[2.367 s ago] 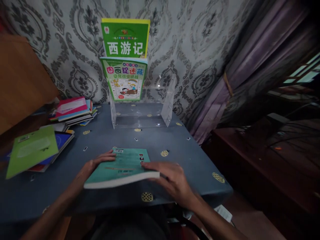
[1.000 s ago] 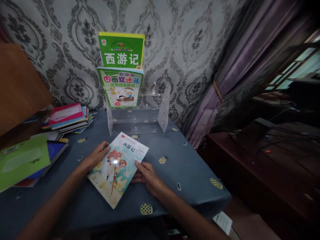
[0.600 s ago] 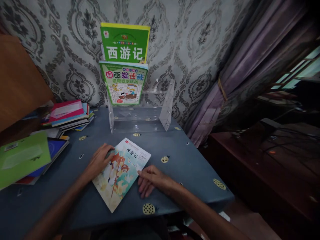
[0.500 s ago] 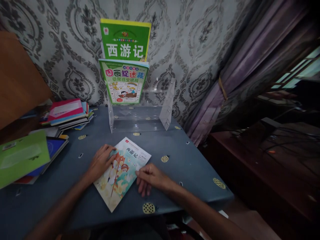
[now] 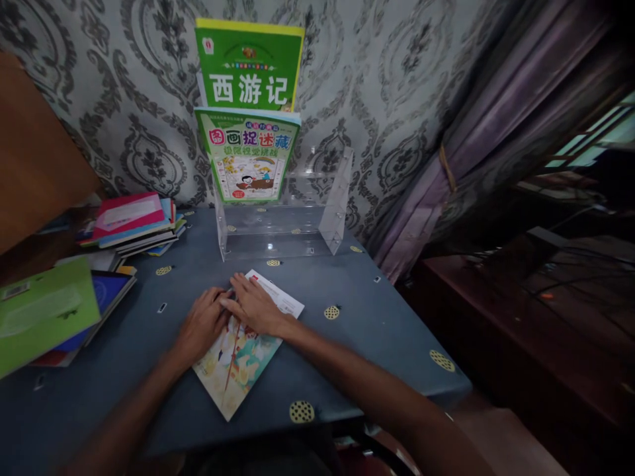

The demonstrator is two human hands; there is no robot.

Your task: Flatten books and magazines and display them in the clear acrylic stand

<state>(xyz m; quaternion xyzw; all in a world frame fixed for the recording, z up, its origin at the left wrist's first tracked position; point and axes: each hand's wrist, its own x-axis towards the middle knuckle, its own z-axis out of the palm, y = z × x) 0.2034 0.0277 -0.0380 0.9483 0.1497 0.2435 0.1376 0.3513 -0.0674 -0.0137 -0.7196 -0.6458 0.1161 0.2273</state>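
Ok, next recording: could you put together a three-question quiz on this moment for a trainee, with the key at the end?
1. Multiple choice. Where is the right hand?
a) on the purple curtain
b) over the cover of the illustrated paperback
c) on the pink book

2. True or false: in the clear acrylic book rack, the cartoon-covered green book stands in front of the yellow-edged green book.

3. Fill in: the blue-grey tablecloth is printed with yellow ____.

Key: 1 b; 2 true; 3 pineapples.
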